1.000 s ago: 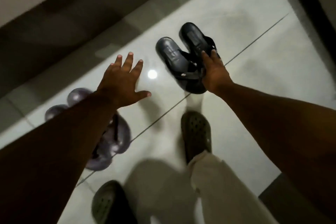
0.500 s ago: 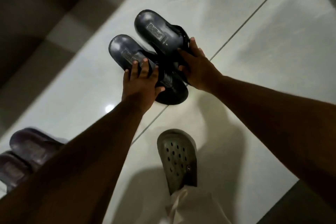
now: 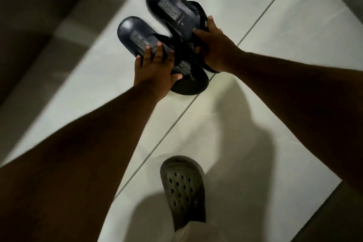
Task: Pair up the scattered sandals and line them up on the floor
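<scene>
Two black sandals lie side by side on the white tiled floor, heels pointing away from me. My left hand (image 3: 156, 70) rests on the left black sandal (image 3: 137, 39), fingers spread over its strap and thumb hooked at the inner side. My right hand (image 3: 213, 47) grips the right black sandal (image 3: 172, 9) at its strap. The toe ends of both sandals overlap under my hands and are partly hidden.
My own foot in a grey perforated clog (image 3: 182, 188) stands on the tiles below the sandals. A tile joint (image 3: 176, 124) runs diagonally across the floor. A dark wall base (image 3: 39, 15) borders the tiles at the upper left.
My left hand swung from the open floor onto the left black sandal. The view shifted right, so the purple pair at the left has left the frame. My right hand stayed on the right sandal.
</scene>
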`<state>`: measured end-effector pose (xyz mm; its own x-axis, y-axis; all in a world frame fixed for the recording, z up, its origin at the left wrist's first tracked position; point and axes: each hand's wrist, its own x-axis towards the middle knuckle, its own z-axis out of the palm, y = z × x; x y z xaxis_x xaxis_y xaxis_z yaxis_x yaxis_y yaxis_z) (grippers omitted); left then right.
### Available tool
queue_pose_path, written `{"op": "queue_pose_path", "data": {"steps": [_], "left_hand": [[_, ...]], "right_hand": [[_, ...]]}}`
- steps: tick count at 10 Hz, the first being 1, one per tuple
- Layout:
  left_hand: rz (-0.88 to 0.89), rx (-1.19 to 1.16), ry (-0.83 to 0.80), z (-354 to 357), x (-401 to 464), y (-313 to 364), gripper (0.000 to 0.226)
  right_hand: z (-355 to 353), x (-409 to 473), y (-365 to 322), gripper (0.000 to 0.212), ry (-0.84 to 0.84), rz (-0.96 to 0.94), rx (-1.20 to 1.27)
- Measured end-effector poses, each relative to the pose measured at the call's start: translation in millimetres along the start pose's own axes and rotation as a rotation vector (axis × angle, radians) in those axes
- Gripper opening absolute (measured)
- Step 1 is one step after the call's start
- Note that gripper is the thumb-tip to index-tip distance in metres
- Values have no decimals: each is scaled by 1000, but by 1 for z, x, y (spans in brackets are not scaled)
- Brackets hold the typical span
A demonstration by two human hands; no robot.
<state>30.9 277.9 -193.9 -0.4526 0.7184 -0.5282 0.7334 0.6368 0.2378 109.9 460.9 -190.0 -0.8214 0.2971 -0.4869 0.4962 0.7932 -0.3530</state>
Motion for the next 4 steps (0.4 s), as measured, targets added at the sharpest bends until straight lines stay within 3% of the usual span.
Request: {"op": "queue_pose_path", "data": {"steps": [2,4], "left_hand": [[-8,-53,65,-33,-39,-22,81],[67,120,11,-110,-148,-57,85]], "right_hand": [[-36,-30,-11,57,105,97,97],[-114,-92,-93,69,89,70,-5]]}}
